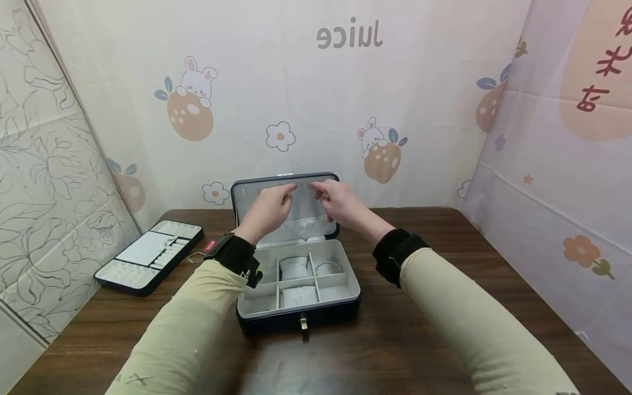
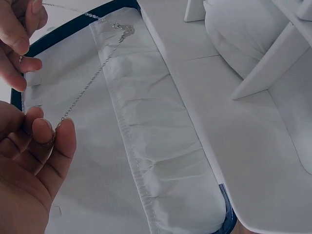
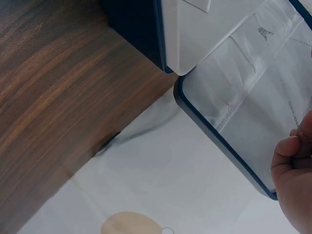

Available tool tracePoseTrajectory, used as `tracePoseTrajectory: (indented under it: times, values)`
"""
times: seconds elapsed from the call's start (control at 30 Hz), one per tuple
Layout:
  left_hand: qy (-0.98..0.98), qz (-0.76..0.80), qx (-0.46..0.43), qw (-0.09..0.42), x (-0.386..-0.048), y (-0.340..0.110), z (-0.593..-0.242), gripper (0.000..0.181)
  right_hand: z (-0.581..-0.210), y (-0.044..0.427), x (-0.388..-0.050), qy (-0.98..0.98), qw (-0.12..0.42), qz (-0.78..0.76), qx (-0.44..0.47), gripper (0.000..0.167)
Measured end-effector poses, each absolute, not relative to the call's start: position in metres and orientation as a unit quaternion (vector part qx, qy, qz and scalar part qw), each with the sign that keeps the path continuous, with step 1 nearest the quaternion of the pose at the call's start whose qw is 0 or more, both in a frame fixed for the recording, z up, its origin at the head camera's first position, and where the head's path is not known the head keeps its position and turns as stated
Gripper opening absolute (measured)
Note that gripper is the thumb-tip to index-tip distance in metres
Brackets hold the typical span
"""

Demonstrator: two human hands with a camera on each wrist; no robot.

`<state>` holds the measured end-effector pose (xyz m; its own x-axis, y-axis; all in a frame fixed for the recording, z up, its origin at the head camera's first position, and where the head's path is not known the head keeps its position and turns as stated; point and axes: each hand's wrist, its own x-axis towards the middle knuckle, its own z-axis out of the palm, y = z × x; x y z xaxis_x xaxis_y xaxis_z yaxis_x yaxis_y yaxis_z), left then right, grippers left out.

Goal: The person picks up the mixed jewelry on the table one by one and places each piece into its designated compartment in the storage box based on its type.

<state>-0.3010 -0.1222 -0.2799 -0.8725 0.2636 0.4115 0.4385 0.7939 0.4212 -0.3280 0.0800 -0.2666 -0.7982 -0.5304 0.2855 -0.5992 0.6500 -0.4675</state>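
And there it is: left hand [image 1: 266, 210] at the box's [image 1: 328, 316] eleven o'clock, right hand [image 1: 343, 204] at one, just apart, both pinching the silver necklace [image 2: 127, 31], which droops before the raised lid [image 1: 302, 215] at twelve!

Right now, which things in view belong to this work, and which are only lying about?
Likely in use:
necklace, held by left grip and right grip
open jewelry box

Likely lying about:
separate tray, left
red tag
bracelet in box compartment
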Motion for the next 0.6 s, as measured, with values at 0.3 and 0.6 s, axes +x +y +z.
tracePoseTrajectory:
  times: [0.3, 0.6]
  values:
    - [-0.939, -0.258, -0.18, 0.142, -0.3025, -0.1208, -0.2794, 0.043, -0.2659, 0.0782, -0.3316, -0.914, 0.009, 0.286, 0.288, 0.05]
    - [-0.945, -0.245, -0.184, 0.117, -0.3013, -0.1227, -0.2833, 0.044, -0.2739, 0.0809, -0.3342, -0.915, -0.02, 0.281, 0.288, 0.051]
